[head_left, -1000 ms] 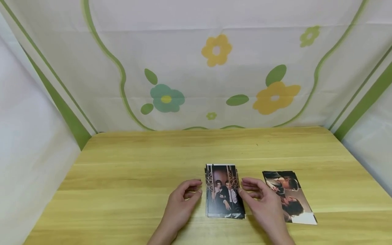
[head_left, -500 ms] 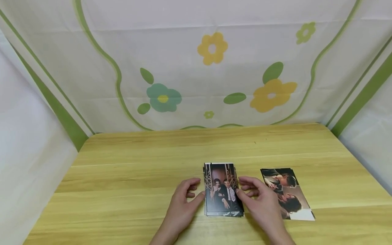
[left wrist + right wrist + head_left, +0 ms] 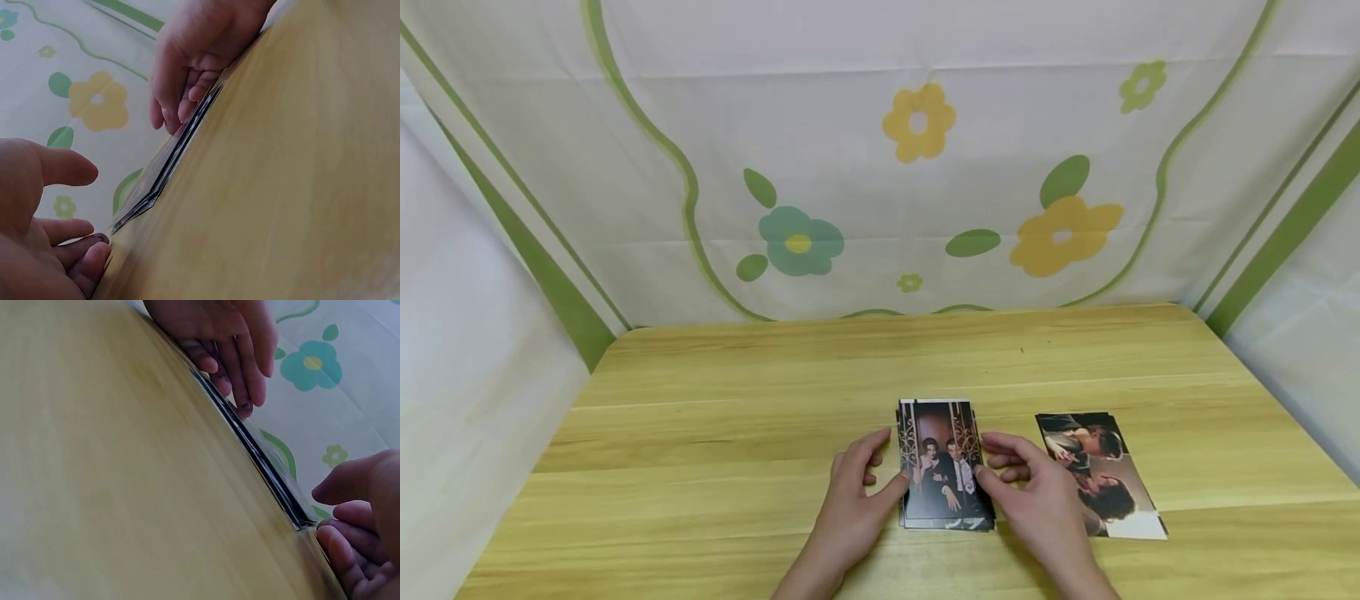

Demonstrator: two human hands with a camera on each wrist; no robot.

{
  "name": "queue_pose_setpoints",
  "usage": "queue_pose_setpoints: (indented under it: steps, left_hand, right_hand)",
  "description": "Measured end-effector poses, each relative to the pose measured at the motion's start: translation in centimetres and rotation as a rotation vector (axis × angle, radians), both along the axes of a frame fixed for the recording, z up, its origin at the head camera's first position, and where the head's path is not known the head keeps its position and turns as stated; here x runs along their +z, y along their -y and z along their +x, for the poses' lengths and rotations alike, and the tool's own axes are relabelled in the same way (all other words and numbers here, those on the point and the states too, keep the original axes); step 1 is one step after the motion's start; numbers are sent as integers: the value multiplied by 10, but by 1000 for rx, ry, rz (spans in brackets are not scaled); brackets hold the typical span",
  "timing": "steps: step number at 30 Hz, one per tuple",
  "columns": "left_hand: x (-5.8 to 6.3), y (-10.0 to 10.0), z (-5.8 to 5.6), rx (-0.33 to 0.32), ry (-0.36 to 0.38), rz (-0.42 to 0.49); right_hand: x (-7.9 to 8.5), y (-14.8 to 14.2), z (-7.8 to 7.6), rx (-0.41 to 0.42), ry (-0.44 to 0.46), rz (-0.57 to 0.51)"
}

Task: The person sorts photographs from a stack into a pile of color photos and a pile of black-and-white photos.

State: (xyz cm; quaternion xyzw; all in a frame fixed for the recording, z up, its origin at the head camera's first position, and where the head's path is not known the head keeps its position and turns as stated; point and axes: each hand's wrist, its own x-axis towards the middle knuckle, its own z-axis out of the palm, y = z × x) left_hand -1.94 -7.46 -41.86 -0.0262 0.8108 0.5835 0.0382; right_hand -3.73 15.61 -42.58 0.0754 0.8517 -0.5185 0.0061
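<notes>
A loose stack of photo cards (image 3: 942, 467) lies flat on the wooden table, its top picture showing two people before an ornate gate. Along its left edge is my left hand (image 3: 853, 504), fingers loosely bent and thumb tip overlapping the border. My right hand (image 3: 1033, 492) flanks the right edge in the same way, its thumb at the side of the pile. Seen low from the left wrist, the stack (image 3: 181, 147) has slightly uneven dark edges. In the right wrist view, the right thumb (image 3: 350, 481) is raised above the near end of the pile, apart from the fingers.
A second small pile of photo cards (image 3: 1112, 483) lies to the right, partly covered by the right hand. Behind the wooden table (image 3: 715, 433) hangs a white cloth (image 3: 850, 150) with printed flowers, with more white cloth on both sides.
The left hand has moved in slightly, its thumb now reaching the stack's left edge. The right hand stays almost in place, and the whole view has shifted a little.
</notes>
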Motion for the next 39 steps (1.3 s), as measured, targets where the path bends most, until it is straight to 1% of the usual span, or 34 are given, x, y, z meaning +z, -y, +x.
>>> queue_pose_setpoints:
  steps: [4,8,14,33,39]
  left_hand:
    - [0,-2,1,-7,3,-49]
    - [-1,-2,2,-10,-12,-73]
    - [-2,-3,3,-13,-17,-79]
    - [-3,-4,3,-16,-37,-90]
    - [-4,-4,3,-13,-43,-92]
  right_hand:
    - [-1,1,0,9,-16,15]
    - [-1,1,1,8,-22,37]
    - [0,2,1,6,-18,53]
    - [-2,3,2,11,-28,33]
    - [-2,3,1,14,-30,42]
